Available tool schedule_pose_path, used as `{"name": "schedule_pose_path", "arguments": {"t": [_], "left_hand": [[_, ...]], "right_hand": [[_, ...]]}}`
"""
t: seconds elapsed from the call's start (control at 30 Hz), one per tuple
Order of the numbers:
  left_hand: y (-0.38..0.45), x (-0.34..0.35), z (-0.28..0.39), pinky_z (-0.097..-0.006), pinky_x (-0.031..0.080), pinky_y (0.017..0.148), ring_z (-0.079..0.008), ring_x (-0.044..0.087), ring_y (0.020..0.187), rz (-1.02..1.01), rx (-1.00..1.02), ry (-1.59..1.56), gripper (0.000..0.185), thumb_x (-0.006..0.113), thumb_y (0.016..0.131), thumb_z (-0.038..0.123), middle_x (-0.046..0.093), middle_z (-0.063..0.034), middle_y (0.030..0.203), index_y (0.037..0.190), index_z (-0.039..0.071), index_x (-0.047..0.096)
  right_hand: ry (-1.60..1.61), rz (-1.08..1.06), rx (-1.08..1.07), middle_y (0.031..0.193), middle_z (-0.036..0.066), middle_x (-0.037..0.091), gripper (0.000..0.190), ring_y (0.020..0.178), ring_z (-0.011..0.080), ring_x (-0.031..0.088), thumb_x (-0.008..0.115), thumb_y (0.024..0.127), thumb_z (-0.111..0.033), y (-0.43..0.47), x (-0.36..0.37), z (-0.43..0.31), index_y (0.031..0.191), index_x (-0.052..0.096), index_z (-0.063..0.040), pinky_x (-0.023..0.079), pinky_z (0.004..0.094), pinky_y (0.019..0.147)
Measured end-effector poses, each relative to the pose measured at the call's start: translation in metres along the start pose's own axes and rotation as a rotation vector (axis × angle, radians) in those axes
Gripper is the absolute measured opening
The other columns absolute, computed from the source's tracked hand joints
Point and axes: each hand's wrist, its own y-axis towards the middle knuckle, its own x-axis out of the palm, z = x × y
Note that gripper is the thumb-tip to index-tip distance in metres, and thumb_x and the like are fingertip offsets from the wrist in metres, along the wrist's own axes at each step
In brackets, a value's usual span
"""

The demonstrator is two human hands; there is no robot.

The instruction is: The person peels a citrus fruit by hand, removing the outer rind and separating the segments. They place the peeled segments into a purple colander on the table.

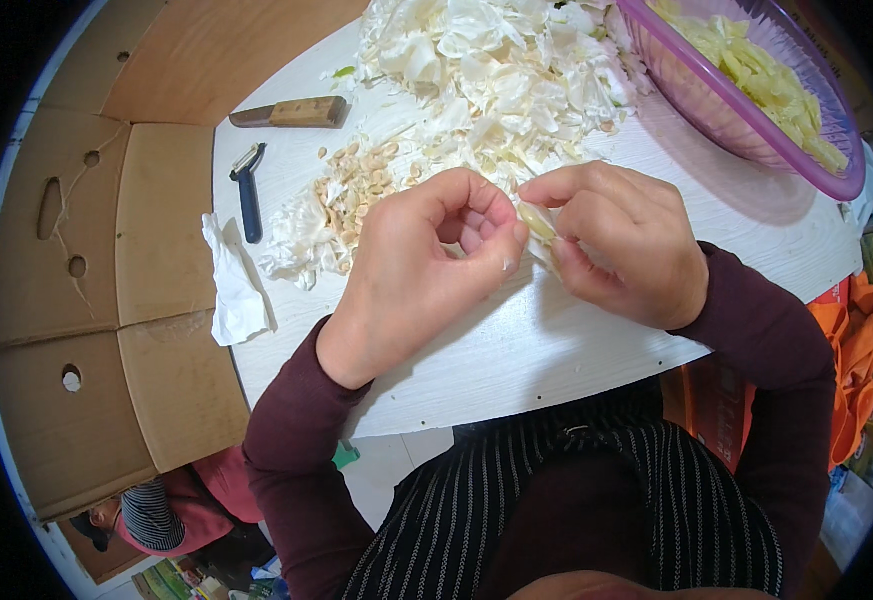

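Over the table's near half, my two hands meet at a pale yellow citrus segment (538,222), apparently pomelo, partly wrapped in white membrane. My right hand (624,244) holds it between thumb and fingers. Thumb and forefinger of my left hand (429,255) pinch at its left edge; the exact contact is partly hidden. Just beyond lies a large heap of torn white membranes (496,67). A smaller pile of pale seeds (358,180) spreads behind my left hand. Peeled yellow pulp (763,71) fills a purple plastic basket (740,97) at the far right.
A wooden-handled knife (294,112) and a dark-handled peeler (247,191) lie on the white table (459,360) at left. Near them is a crumpled white tissue (234,285). Cardboard panels (166,225) border the left edge. Another person (189,502) is at lower left; orange fabric (853,367) hangs at right.
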Motion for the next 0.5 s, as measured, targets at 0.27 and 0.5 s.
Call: {"name": "schedule_pose_path", "arguments": {"t": [0.27, 0.5], "left_hand": [[-0.0009, 0.0016, 0.0051, -0.018, 0.039, 0.051, -0.0009, 0.047, 0.059, -0.051, -0.103, -0.168, 0.005, 0.06, 0.086, 0.006, 0.054, 0.0045, 0.069, 0.084, 0.002, 0.057], [-0.0008, -0.0019, 0.0038, -0.0179, 0.038, 0.05, -0.0009, 0.048, 0.057, -0.106, -0.11, -0.244, 0.002, 0.058, 0.083, 0.003, 0.054, 0.0043, 0.069, 0.084, 0.002, 0.057]], "right_hand": [[0.108, -0.018, 0.068, 0.099, 0.015, 0.068, 0.022, 0.076, 0.0268, 0.066, 0.067, 0.069, 0.008, -0.002, 0.0009, -0.0035, 0.079, 0.051, -0.004, 0.054, 0.0327, 0.063], [0.223, -0.002, 0.057, 0.092, 0.012, 0.065, 0.015, 0.068, 0.0223, 0.061, 0.063, 0.076, 0.006, -0.0026, 0.0043, -0.0014, 0.082, 0.051, -0.002, 0.051, 0.0315, 0.058]]}}
